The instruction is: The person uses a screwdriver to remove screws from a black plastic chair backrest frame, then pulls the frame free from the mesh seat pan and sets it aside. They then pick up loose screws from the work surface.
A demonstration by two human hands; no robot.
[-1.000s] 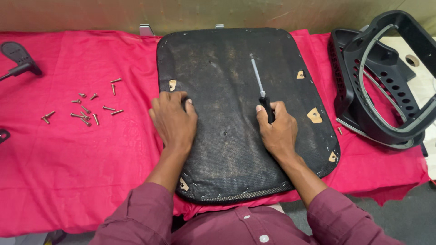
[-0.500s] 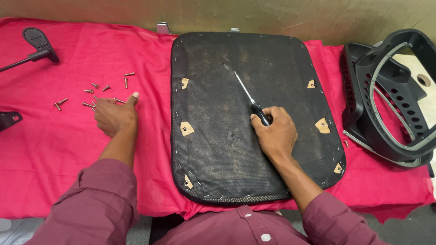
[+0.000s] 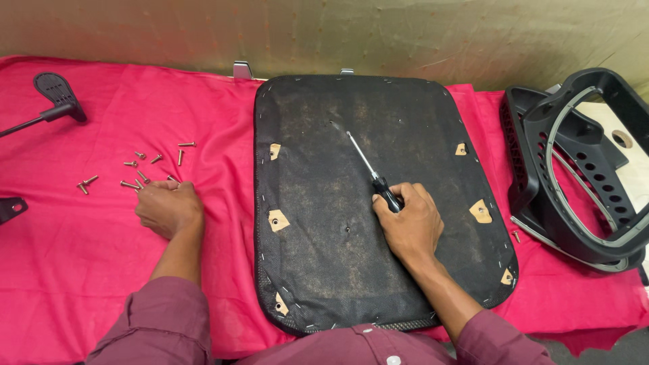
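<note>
A big red cloth (image 3: 101, 270) covers the table. On it lies a flat black seat pad (image 3: 351, 270), bottom side up. A black plastic chair frame (image 3: 574, 176) sits to the right. The right hand (image 3: 409, 226) rests on the pad, fingers wrapped tight around a screwdriver (image 3: 372, 172). The left hand (image 3: 169, 206), fingers curled together, is at the near edge of the little screws (image 3: 138, 169), likely picking one. That calls for a careful pinch.

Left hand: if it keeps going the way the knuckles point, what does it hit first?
The left hand is curled, pointing up-left across the red cloth. First in that line is probably the scattered screws, the nearest right at its fingertips; whether they touch already is unclear.
</note>
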